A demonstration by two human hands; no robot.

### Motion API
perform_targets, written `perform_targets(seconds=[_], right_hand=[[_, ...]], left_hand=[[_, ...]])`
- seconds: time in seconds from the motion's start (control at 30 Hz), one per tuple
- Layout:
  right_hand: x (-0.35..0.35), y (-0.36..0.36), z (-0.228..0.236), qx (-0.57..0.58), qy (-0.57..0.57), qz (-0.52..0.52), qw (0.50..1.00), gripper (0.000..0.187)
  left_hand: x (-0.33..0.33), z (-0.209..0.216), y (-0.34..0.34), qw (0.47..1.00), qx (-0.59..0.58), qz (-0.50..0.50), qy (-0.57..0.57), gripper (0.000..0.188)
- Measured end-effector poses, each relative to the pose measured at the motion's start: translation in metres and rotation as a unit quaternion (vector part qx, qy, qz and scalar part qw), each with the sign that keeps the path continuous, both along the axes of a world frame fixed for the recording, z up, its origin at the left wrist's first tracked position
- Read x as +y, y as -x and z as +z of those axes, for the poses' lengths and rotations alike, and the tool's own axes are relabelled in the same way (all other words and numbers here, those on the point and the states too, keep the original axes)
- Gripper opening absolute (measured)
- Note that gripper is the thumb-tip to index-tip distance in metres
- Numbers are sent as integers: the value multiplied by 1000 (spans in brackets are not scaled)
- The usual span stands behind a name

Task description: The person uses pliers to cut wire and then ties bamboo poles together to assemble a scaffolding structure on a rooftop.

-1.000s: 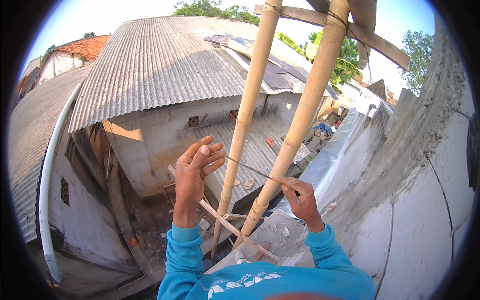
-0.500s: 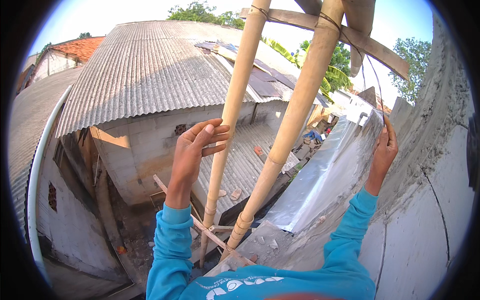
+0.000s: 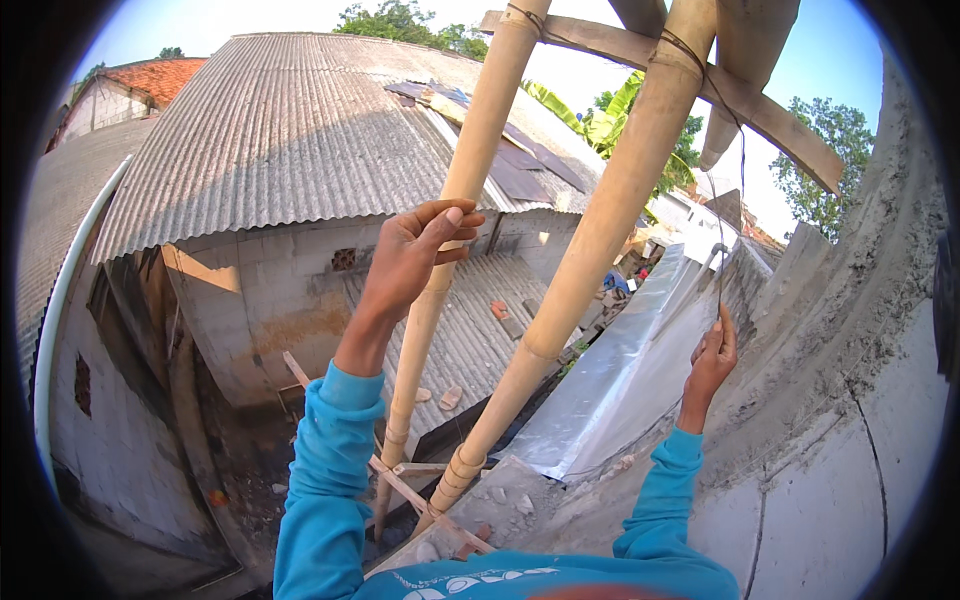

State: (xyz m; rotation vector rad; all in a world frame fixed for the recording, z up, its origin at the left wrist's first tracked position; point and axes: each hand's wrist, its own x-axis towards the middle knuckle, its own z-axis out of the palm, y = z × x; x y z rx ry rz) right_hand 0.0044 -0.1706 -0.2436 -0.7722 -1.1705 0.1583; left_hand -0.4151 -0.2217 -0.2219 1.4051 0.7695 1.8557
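Dark wire (image 3: 720,275) hangs below wooden crosspiece (image 3: 770,115), R of both bamboo poles (image 3: 605,220); R hand (image 3: 711,362) pinches it. L hand (image 3: 410,255), w/ fingers part-curled, is by L pole (image 3: 495,90); can't tell if it's holding anything. Corrugated roof (image 3: 290,125) beyond, concrete wall (image 3: 820,420) at R.

Grey corrugated roof (image 3: 270,130), part shaded; orange tiled roof (image 3: 162,77) beyond, far left; white pipe (image 3: 60,295), left edge; block wall (image 3: 285,315) under eave; silvery sheet (image 3: 598,392) beside rough grey wall (image 3: 810,350), right; green trees (image 3: 398,24) behind.
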Motion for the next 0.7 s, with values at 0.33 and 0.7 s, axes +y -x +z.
perform_targets(seconds=[0.33,0.7], right_hand=[[-34,-29,43,-64,-114,-112,985,31],[-16,-47,143,-241,-186,-269,914,30]], left_hand=[[48,28,6,997,64,49,-21,38],[115,78,-17,984,109,99,-99,33]])
